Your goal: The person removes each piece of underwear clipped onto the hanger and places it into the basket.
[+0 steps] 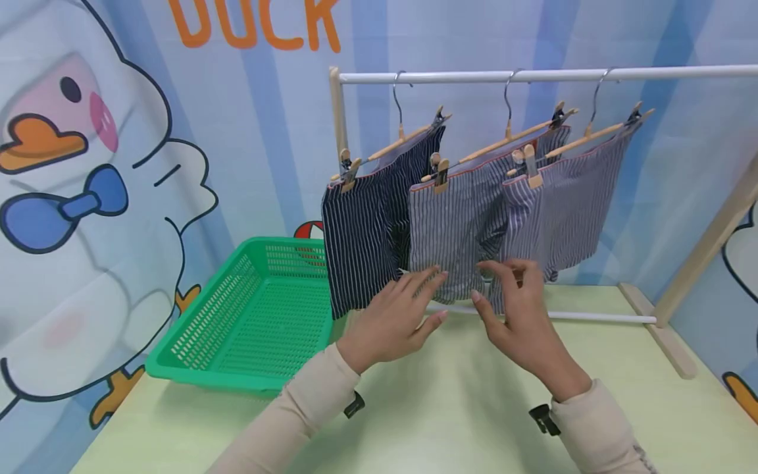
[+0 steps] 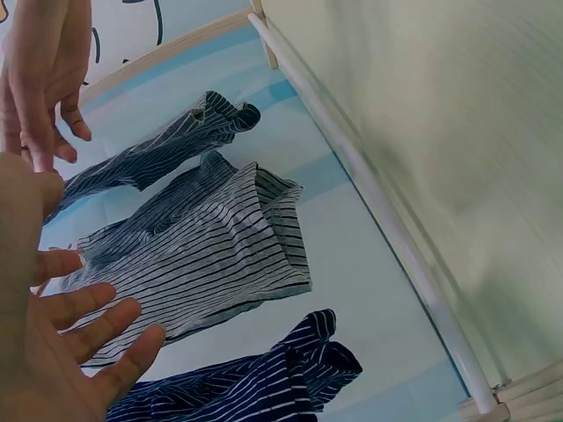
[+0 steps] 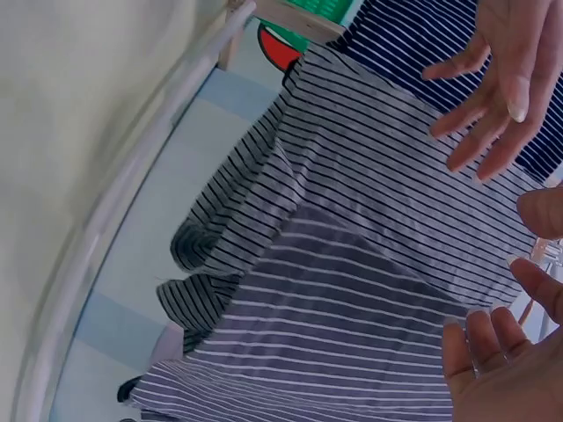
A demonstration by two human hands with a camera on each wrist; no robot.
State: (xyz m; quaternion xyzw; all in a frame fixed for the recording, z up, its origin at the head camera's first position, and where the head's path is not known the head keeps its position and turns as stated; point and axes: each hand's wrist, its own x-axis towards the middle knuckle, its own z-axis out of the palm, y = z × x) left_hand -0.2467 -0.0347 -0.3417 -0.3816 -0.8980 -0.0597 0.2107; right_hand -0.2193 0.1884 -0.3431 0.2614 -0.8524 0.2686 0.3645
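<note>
- While both hands are reaching toward the hanging clothes, the left hand (image 1: 392, 320) is spreading its fingers loosely, palm facing inward, and holding nothing.
- The right hand (image 1: 521, 324) is bending its fingers softly, thumb apart, and likewise gripping nothing; whether either hand's fingertips are brushing cloth, I cannot tell.
- The middle shorts (image 1: 445, 220), grey and striped, are hanging just beyond the hands, which are covering parts of the hem.
- The dark shorts (image 1: 357, 247) are hanging to the left, partly hiding the far right corner of the green basket (image 1: 207, 378).
- The right shorts (image 1: 577, 207) are overlapping the right edge of the middle pair.
- All three pairs are hanging by clips from hangers on the white rail (image 1: 462, 77).
- A lower rod (image 1: 604, 318) is running behind the hands, near the table (image 1: 450, 415).
</note>
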